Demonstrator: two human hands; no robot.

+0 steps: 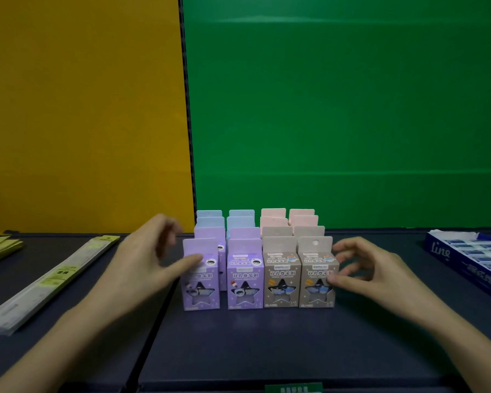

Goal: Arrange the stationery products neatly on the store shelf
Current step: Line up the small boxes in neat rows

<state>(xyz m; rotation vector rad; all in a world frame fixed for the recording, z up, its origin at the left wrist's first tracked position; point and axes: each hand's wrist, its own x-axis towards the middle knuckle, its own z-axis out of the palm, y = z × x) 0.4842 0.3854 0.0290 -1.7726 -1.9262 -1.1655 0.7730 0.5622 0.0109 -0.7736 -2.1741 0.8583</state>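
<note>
We're looking down on a dark, matte shelf (pixel 267 341), and in the middle of the frame stands a tight block of pencil sharpener boxes (pixel 260 259), four across and four deep. They're small upright cardboard cartons, each with a flat, round-cornered hang tab on top and a star-shaped window in the front. The fronts are purple on the left half and beige on the right. Behind them the tabs turn pale blue and pale pink.

Our left hand (pixel 153 259) is at centre left, fingers loosely spread and blurred, holding nothing. Its thumb lies against the upper face of the front left purple box (pixel 200 290). Our right hand (pixel 374 268) mirrors it at centre right. Its fingers are gently curved and apart, tips at the right side of the front right beige box (pixel 316 279), thumb touching its front edge, with no clamp on it.

At far left lie long, glossy clear packets (pixel 48 279) and a flat yellow-green pack (pixel 0 248). At far right sits a blue carton (pixel 437 251) of slim wrapped bars. A yellow panel (pixel 82 109) and a green panel (pixel 338 109) back it all.
</note>
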